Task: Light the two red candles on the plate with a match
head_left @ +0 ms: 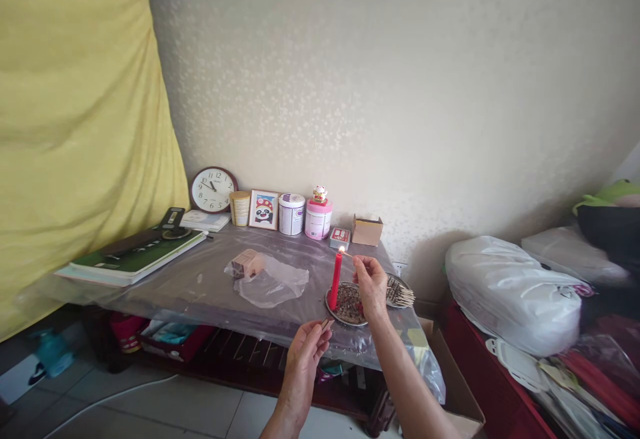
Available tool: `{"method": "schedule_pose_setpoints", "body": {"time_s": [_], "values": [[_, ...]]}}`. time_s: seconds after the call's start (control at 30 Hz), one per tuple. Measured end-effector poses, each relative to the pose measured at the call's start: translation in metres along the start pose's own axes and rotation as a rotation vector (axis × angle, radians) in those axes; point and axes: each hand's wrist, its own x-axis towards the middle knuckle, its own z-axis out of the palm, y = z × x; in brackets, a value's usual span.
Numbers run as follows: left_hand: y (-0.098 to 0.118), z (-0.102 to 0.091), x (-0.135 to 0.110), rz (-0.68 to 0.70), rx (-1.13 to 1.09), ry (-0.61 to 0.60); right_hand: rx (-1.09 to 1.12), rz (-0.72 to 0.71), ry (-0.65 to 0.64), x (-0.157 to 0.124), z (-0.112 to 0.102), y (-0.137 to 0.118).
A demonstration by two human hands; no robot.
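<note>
A red candle [336,282] stands upright on a round metal plate [350,323] filled with dark grains. My right hand [371,286] pinches a thin matchstick [349,254], its tip at the candle's top, where a small flame [342,250] glows. Below and left of the plate, my left hand [306,349] is closed around a small matchbox [327,325], mostly hidden by the fingers. Behind my right hand, a second plate [391,284] carries many thin sticks that look like matches.
On the plastic-covered table [200,292] lie a clear bag [273,282] with a small block-shaped pack, and a green book [135,256]. A clock [214,190], tins, a picture frame [264,210] and a cardboard box [367,231] line the wall. White bags [510,292] sit at right.
</note>
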Motion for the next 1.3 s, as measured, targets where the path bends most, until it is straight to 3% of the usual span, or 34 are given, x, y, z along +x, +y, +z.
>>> {"method": "schedule_pose_setpoints", "body": {"time_s": [1.07, 1.3], "values": [[0.003, 0.003, -0.002, -0.017, -0.009, 0.008, 0.038, -0.02, -0.004, -0.006, -0.002, -0.014], [0.004, 0.002, -0.004, -0.024, -0.003, 0.004, 0.117, -0.06, -0.008, -0.005, -0.027, -0.036]]}}
